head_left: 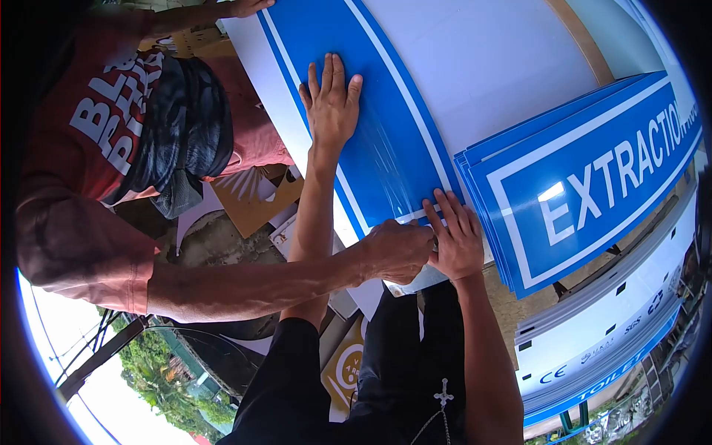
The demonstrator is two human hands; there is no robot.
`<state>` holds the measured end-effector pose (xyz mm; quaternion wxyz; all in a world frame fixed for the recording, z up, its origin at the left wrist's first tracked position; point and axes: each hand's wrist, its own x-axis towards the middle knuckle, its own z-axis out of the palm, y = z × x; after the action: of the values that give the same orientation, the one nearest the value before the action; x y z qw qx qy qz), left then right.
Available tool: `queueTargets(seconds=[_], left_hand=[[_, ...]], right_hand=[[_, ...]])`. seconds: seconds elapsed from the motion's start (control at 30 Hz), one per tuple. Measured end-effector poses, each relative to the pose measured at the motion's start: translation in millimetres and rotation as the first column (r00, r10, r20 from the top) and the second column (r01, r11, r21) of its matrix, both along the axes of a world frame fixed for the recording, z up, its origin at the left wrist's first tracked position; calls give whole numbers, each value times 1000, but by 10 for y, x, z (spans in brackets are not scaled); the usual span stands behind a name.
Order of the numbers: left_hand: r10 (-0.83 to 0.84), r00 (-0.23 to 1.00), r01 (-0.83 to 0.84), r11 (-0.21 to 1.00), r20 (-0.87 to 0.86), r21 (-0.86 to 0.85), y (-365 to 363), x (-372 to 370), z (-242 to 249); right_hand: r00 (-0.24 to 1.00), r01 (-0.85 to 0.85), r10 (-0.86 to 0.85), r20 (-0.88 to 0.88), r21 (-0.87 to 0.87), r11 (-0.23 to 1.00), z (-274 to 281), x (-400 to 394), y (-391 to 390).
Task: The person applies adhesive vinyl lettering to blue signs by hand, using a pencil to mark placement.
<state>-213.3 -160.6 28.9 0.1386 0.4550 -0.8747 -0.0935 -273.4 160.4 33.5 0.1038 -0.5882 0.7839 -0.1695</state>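
In the head view, the left hand (331, 100) lies flat, fingers spread wide, pressing the blue film strip (386, 133) onto the white sign board (482, 67) to keep it smooth. The right hand (454, 241), fingers loosely open, pins the strip's near end beside a co-worker's hand (397, 251), just left of the stacked blue signs (593, 178).

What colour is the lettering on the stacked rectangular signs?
White lettering on the blue stacked signs, seen in the head view.

White sign panel (489, 67) with blue band (386, 126) and thin white and blue stripes. Stack of blue signs (593, 178) at panel's right edge, white border, white lettering. Red shirt (89, 148) with white letters on co-worker. Black sleeve (289, 371), silver cross pendant (443, 393). Brown cardboard (256, 200) with white cut-out rays.
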Motion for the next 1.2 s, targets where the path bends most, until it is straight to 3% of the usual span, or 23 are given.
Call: queueTargets(seconds=[0.13,0.83,1.2], left_hand=[[22,999,-22,1000,32,2,243,22,12],[10,997,-17,996,82,83,1375,228,88],[31,990,-52,988,138,148,1735,257,179]], right_hand=[[996,13,-15,-85,-27,1000,-20,5,-20],[998,10,-17,-69,-102,995,-10,-19,-19],[987,-13,14,-158,9,1000,-24,-28,18]])
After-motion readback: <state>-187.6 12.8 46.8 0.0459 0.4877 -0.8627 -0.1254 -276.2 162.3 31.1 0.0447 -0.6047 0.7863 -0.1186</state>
